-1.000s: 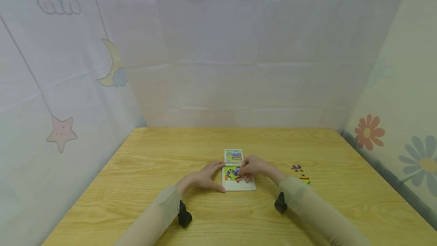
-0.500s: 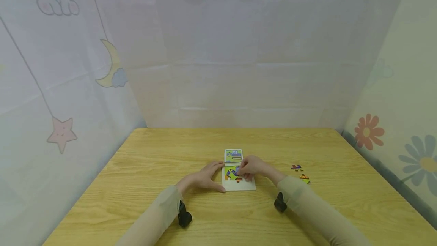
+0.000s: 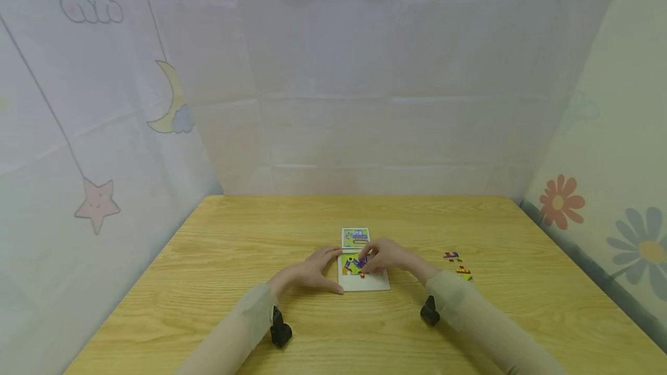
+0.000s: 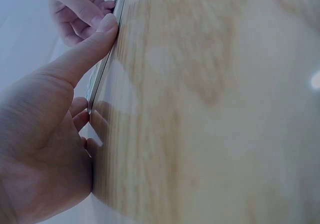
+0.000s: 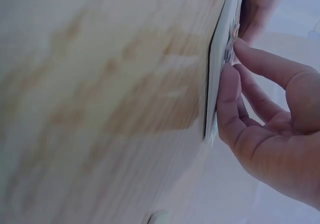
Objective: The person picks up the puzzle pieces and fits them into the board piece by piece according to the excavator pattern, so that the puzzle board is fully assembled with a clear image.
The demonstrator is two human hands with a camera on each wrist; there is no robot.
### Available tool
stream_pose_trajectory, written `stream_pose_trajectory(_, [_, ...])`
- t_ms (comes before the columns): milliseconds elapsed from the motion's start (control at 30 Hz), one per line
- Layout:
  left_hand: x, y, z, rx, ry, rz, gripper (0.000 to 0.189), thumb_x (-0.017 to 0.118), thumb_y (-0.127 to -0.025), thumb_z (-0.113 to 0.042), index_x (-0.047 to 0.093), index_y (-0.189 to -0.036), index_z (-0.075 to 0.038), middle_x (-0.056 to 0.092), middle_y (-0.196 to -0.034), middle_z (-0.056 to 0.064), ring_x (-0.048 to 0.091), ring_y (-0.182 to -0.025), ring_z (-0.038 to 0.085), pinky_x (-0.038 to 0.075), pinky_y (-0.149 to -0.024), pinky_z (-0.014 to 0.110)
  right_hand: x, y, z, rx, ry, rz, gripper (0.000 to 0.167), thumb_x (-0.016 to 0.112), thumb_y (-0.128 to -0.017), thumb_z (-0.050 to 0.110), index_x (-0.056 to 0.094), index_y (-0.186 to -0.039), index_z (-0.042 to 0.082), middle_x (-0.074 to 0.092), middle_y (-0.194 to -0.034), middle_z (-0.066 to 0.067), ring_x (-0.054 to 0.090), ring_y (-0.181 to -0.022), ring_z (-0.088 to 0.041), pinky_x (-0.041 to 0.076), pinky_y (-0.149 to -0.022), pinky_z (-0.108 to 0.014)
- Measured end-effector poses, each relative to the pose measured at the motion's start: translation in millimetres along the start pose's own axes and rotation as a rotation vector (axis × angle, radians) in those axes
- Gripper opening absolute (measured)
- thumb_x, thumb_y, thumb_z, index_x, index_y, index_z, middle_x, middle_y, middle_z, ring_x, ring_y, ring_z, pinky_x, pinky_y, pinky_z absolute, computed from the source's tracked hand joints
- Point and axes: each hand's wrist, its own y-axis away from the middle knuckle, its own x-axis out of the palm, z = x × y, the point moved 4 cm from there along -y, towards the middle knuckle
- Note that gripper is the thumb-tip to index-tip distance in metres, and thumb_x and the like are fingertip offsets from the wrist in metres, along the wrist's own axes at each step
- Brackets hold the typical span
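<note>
Right hand (image 3: 383,254) has spread its thumb and fingers over the puzzle (image 3: 350,264) on the board (image 3: 365,284); can't tell if it pinches anything; left hand (image 3: 314,272), digits apart, touches board's left edge; uneven pressing could pop puzzle apart; spares (image 3: 452,257) right of board.

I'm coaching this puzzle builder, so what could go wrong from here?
The right hand has its fingertips on the partly built jigsaw puzzle and might nudge joined pieces apart.
The left hand touches the white board only along its left edge, so a push could swivel it.
Loose puzzle pieces lie close to the right sleeve in the head view; it might brush them.
</note>
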Motion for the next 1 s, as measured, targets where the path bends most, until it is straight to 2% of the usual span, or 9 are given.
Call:
stream_pose_trajectory(167, [-0.3, 0.4, -1.5, 0.018, -0.009, -0.004, 0.095, 0.071, -0.079, -0.047, 0.021, -0.150, -0.008, 0.015, -0.156, 0.012, 0.010, -0.144, 0.035, 0.017, -0.113, 0.056, 0.0, 1.5, 3.1, -0.023, 0.045, 0.003, 0.023, 0.078, -0.075, 0.015, 0.069, -0.096, 0.010, 0.056, -0.068, -0.002, 0.052, -0.058, -0.012, 0.048, -0.053, -0.025])
stream_pose_trajectory(400, [-1.5, 0.2, -2.7, 0.014, 0.005, 0.003, 0.094, 0.070, -0.080, -0.047, 0.021, -0.150, -0.008, 0.014, -0.157, 0.011, 0.009, -0.144, 0.035, 0.015, -0.114, 0.057, -0.1, 1.7, 2.2, -0.013, 0.073, -0.008, 0.024, 0.079, -0.074, 0.017, 0.070, -0.095, 0.013, 0.056, -0.069, -0.001, 0.051, -0.057, -0.012, 0.046, -0.051, -0.024])
stream_pose_trajectory(700, [-1.3, -0.2, -0.6, 0.016, 0.008, 0.006, 0.095, 0.070, -0.080, -0.048, 0.020, -0.150, -0.008, 0.013, -0.157, 0.011, 0.009, -0.144, 0.035, 0.014, -0.114, 0.056, -1.3, 4.5, -2.6, -0.019, -0.015, 0.014, 0.024, 0.075, -0.078, 0.015, 0.070, -0.100, 0.008, 0.058, -0.076, -0.001, 0.051, -0.062, -0.011, 0.044, -0.055, -0.023])
stream_pose_trajectory(833, [-1.1, 0.8, -1.2, 0.018, 0.016, 0.005, 0.094, 0.071, -0.080, -0.047, 0.021, -0.150, -0.008, 0.013, -0.156, 0.012, 0.008, -0.144, 0.036, 0.014, -0.114, 0.057, -2.4, 5.0, -3.8, 0.003, 0.027, -0.019, 0.020, 0.076, -0.077, 0.015, 0.072, -0.096, 0.010, 0.058, -0.079, 0.000, 0.049, -0.066, -0.011, 0.042, -0.057, -0.023])
stream_pose_trajectory(1000, [-0.6, 0.0, -1.0, 0.018, 0.004, 0.001, 0.094, 0.070, -0.080, -0.047, 0.021, -0.150, -0.008, 0.014, -0.156, 0.011, 0.011, -0.144, 0.034, 0.015, -0.114, 0.056, -3.2, 7.3, -1.8, 0.005, 0.072, -0.035, 0.018, 0.077, -0.077, 0.016, 0.072, -0.094, 0.012, 0.056, -0.072, 0.001, 0.044, -0.060, -0.011, 0.036, -0.052, -0.022])
